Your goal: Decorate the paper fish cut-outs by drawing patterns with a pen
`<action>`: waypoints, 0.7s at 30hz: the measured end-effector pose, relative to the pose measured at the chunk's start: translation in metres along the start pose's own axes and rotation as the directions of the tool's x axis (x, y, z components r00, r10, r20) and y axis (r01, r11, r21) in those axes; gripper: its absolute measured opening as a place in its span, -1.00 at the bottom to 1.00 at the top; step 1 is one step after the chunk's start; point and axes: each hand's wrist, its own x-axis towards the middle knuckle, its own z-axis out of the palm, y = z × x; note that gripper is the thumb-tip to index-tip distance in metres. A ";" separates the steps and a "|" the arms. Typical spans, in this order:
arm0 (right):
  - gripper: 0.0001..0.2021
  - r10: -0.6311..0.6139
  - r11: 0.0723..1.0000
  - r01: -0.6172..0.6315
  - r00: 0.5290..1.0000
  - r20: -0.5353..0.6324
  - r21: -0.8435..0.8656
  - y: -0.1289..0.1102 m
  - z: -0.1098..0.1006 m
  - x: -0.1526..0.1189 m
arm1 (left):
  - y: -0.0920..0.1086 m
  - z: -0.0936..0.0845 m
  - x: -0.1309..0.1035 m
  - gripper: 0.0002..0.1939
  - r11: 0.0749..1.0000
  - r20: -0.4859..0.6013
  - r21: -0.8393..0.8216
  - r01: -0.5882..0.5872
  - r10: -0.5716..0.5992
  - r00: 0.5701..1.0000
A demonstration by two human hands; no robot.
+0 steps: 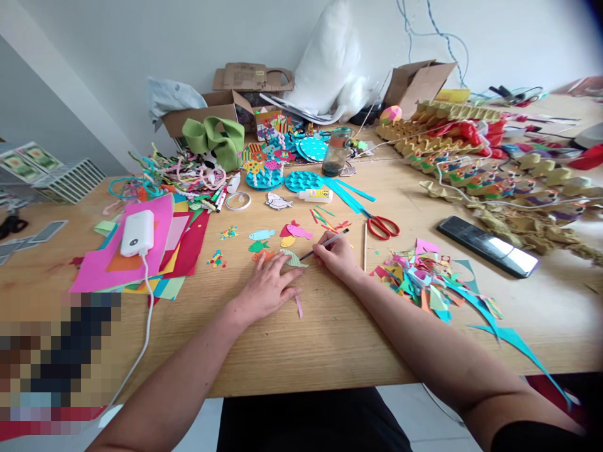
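My right hand (335, 252) is closed around a dark pen (330, 240), its tip at the tail of a pale green paper fish (293, 259) with drawn lines. Spread flat on the table, my left hand (271, 285) touches that fish's edge with its fingers. Just beyond lie several cut paper fish: a light blue one (262, 235), a green one (259, 247), a pink one (299, 231) and an orange one partly under my fingers. A thin pink paper strip (299, 306) rests by my left thumb.
Red-handled scissors (383, 227), a wooden stick (364, 247) and a heap of paper scraps (424, 276) lie right, near a phone (487, 246). Coloured sheets (183, 248) bear a white power bank (137, 233) at left. A glue bottle (316, 195) and glass jar (335, 154) are behind.
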 end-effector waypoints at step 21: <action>-0.88 0.002 1.000 -0.002 1.000 0.005 -0.021 -0.002 -0.001 0.000 | 0.000 0.000 0.000 -0.58 0.999 -0.011 -0.041 -0.005 0.004 1.000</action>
